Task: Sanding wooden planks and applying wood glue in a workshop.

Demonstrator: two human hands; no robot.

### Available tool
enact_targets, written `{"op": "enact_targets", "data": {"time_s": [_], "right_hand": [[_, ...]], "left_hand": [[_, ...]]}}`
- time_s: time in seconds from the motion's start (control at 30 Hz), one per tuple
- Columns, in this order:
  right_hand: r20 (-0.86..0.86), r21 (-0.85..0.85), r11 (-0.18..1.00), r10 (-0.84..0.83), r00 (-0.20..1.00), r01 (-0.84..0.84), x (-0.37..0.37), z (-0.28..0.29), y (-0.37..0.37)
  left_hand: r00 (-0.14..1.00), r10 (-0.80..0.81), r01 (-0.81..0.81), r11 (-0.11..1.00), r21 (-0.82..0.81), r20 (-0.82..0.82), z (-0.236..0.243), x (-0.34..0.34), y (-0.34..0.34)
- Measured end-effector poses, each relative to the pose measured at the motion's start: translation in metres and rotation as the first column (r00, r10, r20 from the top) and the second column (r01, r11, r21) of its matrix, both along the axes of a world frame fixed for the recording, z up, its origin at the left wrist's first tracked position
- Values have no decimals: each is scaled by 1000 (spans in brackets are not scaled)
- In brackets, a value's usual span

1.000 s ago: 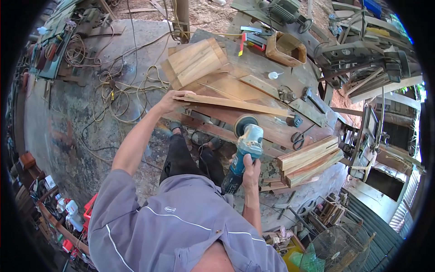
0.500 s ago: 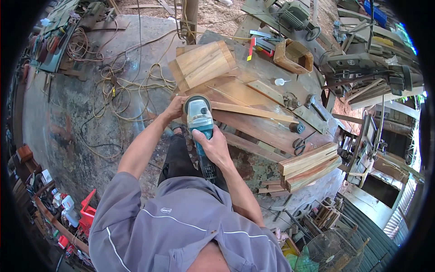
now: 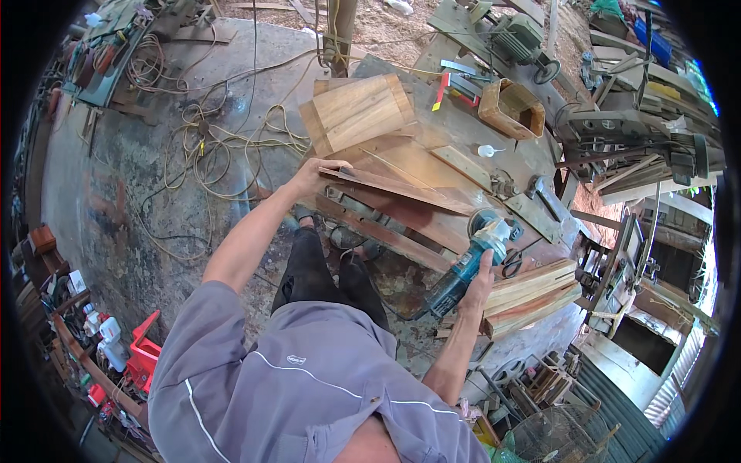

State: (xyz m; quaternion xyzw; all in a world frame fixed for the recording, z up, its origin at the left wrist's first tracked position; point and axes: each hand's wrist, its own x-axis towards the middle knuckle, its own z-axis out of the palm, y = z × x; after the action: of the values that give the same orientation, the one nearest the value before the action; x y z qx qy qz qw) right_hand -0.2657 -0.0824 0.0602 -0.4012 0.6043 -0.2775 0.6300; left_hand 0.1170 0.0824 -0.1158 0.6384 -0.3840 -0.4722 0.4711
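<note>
My right hand [image 3: 480, 285] is wrapped around the body of a teal angle grinder [image 3: 463, 270]. The grinder's round disc points up and away from me, by the right end of a long wooden strip [image 3: 401, 191]; whether they touch I cannot tell. At the strip's left end, my left hand [image 3: 311, 177] grips the wood and holds it tilted, its darker face showing. Beneath the strip lie brown boards [image 3: 428, 220] on the workbench. Just beyond my left hand is a pale wooden panel [image 3: 359, 113] with darker end pieces.
Stacked timber pieces [image 3: 532, 293] lie right of the grinder, with black scissors [image 3: 512, 265] beside them. Farther back are a rectangular tan container [image 3: 494, 108], a white bottle [image 3: 488, 150] and a motor [image 3: 519, 37]. Looped yellow cord [image 3: 204, 154] crosses the floor at left.
My right hand has carried the grinder from the strip's left end to its right end. The strip has turned to show a darker face, with my left hand still at its left end.
</note>
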Motion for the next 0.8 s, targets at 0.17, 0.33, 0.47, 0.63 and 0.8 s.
{"op": "enact_targets", "data": {"time_s": [0.17,0.33,0.47,0.63,0.8], "right_hand": [[-23,15,966,259,966,-259,40,-4,27],[-40,25,838,546,837,-545,119,0,72],[-177,-24,684,715,676,-729,169,7,93],[-245,9,642,745,620,-767,162,14,89],[-170,50,785,616,769,-618,81,-10,56]], "left_hand": [[1000,16,-15,999,31,-10,-2,-1,-1],[957,62,-68,998,-12,-283,-26,0,7],[999,8,-7,1000,13,-43,-17,-1,-4],[992,60,-57,998,33,-111,1,-7,-4],[830,107,-122,993,10,-547,-11,-4,5]]}}
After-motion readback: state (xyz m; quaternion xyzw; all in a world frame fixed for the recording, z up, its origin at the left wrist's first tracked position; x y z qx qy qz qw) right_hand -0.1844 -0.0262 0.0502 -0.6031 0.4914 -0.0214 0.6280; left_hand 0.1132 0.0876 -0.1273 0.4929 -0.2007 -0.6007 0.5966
